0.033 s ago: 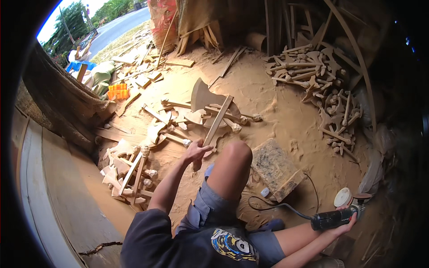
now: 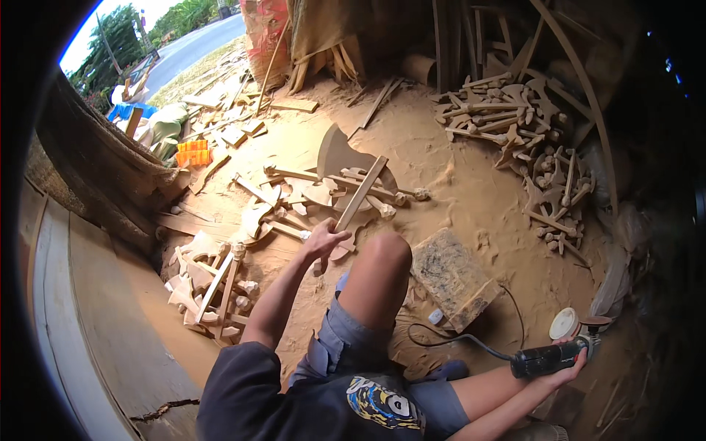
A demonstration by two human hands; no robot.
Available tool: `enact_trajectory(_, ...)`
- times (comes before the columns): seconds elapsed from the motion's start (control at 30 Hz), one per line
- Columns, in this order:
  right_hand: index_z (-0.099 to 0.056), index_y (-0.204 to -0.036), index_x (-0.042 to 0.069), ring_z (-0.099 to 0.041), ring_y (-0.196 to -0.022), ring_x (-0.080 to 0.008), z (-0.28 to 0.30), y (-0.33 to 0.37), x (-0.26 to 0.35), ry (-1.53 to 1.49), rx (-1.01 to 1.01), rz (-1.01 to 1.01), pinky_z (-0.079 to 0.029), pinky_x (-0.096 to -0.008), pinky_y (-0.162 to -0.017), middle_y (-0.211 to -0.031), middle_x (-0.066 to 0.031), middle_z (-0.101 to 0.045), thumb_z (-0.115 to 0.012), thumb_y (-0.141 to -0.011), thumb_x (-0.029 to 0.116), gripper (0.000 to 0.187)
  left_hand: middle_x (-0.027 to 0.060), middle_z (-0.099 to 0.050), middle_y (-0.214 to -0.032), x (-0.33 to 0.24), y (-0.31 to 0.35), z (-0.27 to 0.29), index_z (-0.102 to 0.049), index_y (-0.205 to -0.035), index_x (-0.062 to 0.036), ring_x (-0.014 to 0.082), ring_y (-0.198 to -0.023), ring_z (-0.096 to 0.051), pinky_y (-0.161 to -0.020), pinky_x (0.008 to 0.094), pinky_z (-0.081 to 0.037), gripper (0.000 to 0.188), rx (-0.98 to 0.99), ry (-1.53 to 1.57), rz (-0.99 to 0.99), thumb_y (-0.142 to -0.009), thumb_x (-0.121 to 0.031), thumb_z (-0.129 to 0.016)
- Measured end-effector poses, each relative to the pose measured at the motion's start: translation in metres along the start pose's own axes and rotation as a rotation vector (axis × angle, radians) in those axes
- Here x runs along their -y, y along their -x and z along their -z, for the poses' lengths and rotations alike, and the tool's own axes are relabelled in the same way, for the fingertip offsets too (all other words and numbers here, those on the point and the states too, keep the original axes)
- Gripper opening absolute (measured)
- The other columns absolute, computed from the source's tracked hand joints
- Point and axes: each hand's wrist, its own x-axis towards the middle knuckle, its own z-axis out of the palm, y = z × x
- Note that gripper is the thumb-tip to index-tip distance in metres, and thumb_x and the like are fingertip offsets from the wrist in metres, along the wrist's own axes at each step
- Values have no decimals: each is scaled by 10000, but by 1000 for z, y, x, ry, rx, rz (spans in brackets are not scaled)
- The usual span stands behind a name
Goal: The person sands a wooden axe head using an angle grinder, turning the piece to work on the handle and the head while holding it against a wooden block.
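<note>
The left hand (image 2: 322, 242) grips a wooden axe (image 2: 362, 194) by its handle, near more axes (image 2: 257, 214) on the dusty floor (image 2: 441, 195). The right hand (image 2: 568, 373) wraps a grinder (image 2: 540, 361), its pale marking too small to read. A colourful print (image 2: 386, 403) marks the shirt (image 2: 305, 397).

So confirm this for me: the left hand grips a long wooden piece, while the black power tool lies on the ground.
Not quite: the black power tool is held in the right hand, as the head view shows. The left hand does grip a long wooden piece.
</note>
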Motion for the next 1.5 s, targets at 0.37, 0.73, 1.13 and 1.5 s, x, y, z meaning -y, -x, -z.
enact_trajectory(0.37, -618, -1136, 2, -637, -935, -235, -22, 22, 2, -67, -26, -51, -548, -372, -837, -1023, -99, -655, -656, -1041, 424, 434, 23, -650, -803, -163, -99, -24, -619, -1010, -35, 100, -729, -587, -640, 301, -453, 287, 40, 403, -386, -939, -224, -822)
enact_trajectory(0.73, -591, -1265, -25, -664, -1001, -264, -33, 29, -5, 75, 105, -88, -574, -398, -895, -1137, -132, -666, -730, -983, 311, 460, 94, -700, -815, -207, -87, -77, -765, -1223, 11, 142, -767, -636, -766, 352, -539, 485, 386, -54, -460, -822, -261, -745)
enact_trajectory(1.13, -695, -1125, -27, -699, -964, -401, -19, 28, -37, 650, 228, 661, -623, -545, -856, -1122, -206, -686, -658, -902, 331, 424, 235, -737, -895, -83, -32, -182, -718, -976, -61, 481, -899, -711, -772, 578, -547, 226, 308, 23, -469, -799, -196, -679)
enact_trajectory(1.5, -611, -1323, -23, -688, -986, -234, -29, 22, -19, 357, 187, -110, -572, -370, -890, -1133, -129, -707, -605, -1043, 307, 433, 172, -747, -1056, -54, -35, -225, -684, -1068, -96, 418, -1035, -706, -834, 488, -565, 327, 442, 140, -491, -746, -72, -635)
